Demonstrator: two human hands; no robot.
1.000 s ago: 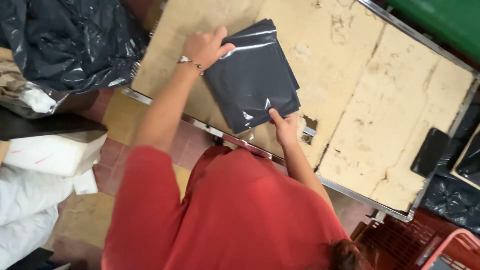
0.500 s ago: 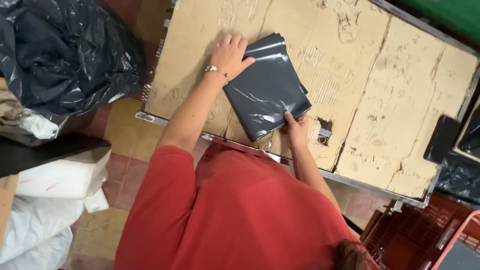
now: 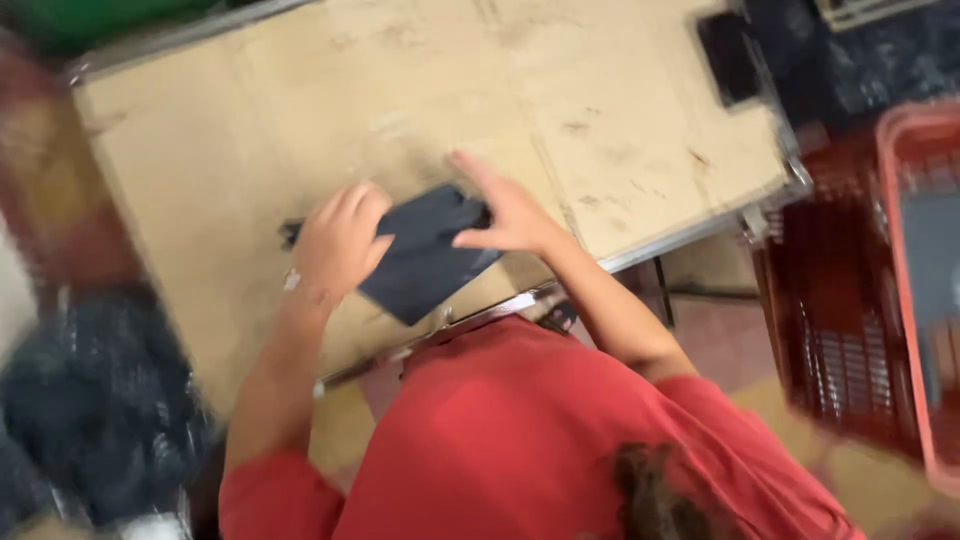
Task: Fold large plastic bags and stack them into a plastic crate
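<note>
A folded dark grey plastic bag point(image 3: 425, 262) lies on the cardboard-covered table point(image 3: 250, 130), near its front edge. My left hand point(image 3: 340, 245) is curled over the bag's left end and covers that part. The fingers of my right hand point(image 3: 505, 210) press flat on the bag's upper right corner. The whole view is blurred by motion. My red shirt point(image 3: 520, 440) fills the bottom of the frame.
A red plastic basket point(image 3: 930, 280) stands right of the table, with a darker red crate point(image 3: 830, 300) beside it. Black plastic bags point(image 3: 100, 400) are heaped at the lower left. A small dark flat item point(image 3: 730, 55) lies at the table's far right corner.
The view has swung round sharply and blurred. The bag looks smaller and more folded than before, and both hands are closer together on it.
</note>
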